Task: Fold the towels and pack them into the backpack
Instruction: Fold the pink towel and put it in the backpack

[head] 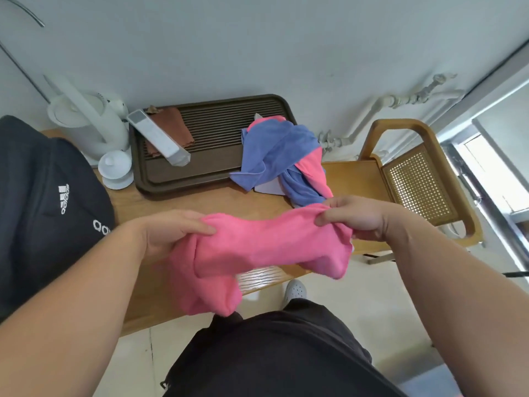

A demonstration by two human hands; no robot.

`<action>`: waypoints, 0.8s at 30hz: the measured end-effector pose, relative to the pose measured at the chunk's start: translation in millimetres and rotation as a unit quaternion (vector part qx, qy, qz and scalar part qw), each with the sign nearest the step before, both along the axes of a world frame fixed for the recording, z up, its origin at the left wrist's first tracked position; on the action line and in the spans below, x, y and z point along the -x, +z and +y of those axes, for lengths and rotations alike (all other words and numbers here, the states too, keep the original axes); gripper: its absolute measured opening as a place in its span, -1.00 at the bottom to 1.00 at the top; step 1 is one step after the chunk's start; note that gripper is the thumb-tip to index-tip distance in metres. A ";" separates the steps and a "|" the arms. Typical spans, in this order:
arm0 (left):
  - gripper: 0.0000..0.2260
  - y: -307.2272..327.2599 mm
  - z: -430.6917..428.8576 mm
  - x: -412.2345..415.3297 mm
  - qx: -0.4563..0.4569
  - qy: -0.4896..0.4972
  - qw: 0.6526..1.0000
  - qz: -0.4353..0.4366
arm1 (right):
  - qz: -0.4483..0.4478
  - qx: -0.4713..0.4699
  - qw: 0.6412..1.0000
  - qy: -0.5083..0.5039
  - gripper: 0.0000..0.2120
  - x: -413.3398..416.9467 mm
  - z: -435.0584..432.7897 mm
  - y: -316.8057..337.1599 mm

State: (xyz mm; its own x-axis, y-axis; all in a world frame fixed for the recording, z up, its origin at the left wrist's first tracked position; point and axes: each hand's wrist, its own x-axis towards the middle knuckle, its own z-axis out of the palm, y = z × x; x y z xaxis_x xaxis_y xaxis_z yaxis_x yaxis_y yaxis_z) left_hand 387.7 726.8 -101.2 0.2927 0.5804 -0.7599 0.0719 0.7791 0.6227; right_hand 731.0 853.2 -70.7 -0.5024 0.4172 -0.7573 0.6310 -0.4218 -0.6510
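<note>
A pink towel (257,247) hangs stretched between my two hands above the wooden table's front edge, its lower folds drooping toward my lap. My left hand (174,233) grips its left end with the thumb on top. My right hand (355,217) pinches its bunched right end. Behind it, a heap of blue and pink towels (283,156) lies partly on the table and partly on a brown tray. The black backpack (43,207) with white lettering stands at the table's left end.
The slatted brown tray (197,173) holds a brown cloth (171,130) and a long white box (157,137). A white kettle (88,121) and a white lidded cup (116,170) stand at the back left. A wooden cane-backed chair (415,179) is on the right.
</note>
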 end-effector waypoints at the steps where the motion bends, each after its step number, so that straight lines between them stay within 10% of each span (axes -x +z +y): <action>1: -0.76 -0.6 -0.1 0.0 0.012 -0.029 1.000 -0.004 | -0.010 0.007 1.000 0.006 -0.85 -3.1 0.2 -4.5; 6: -0.88 -42.6 4.0 -9.9 0.002 0.001 0.991 0.136 | -0.106 -0.080 0.988 -0.073 -0.79 -11.8 6.0 -48.2; 10: -0.76 -94.5 8.0 -17.0 -0.104 0.032 0.918 0.381 | -0.190 -0.217 0.948 -0.138 -0.75 -4.3 15.6 -86.4; 24: -0.69 -91.8 87.6 -20.7 -0.205 -0.051 0.765 0.608 | -0.115 -0.362 0.916 -0.133 -0.75 15.1 110.9 -111.0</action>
